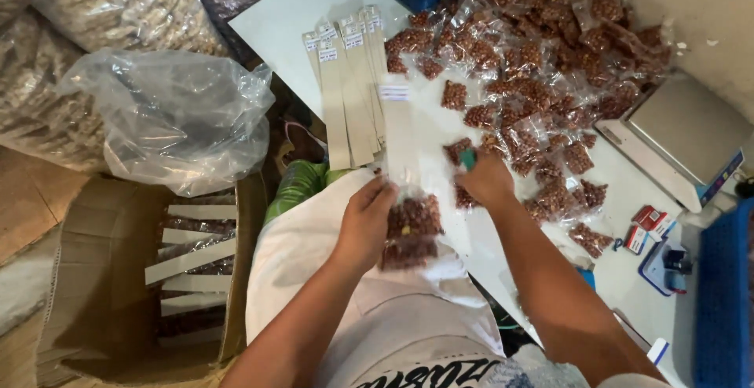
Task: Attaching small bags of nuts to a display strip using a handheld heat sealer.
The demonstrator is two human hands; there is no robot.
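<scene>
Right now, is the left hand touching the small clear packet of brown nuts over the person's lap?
Touching. The head view shows the left hand with its fingers closed over the left edge of the packet of nuts, with no gap between them.

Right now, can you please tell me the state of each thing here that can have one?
cardboard box: open, partly filled with packets on strips
big clear plastic bag: open, crumpled
left hand: closed on small nut packets
right hand: gripping a small green tool
paper strips: lying flat, fanned out
nut packets pile: loose, filled
scale: platform bare
</scene>
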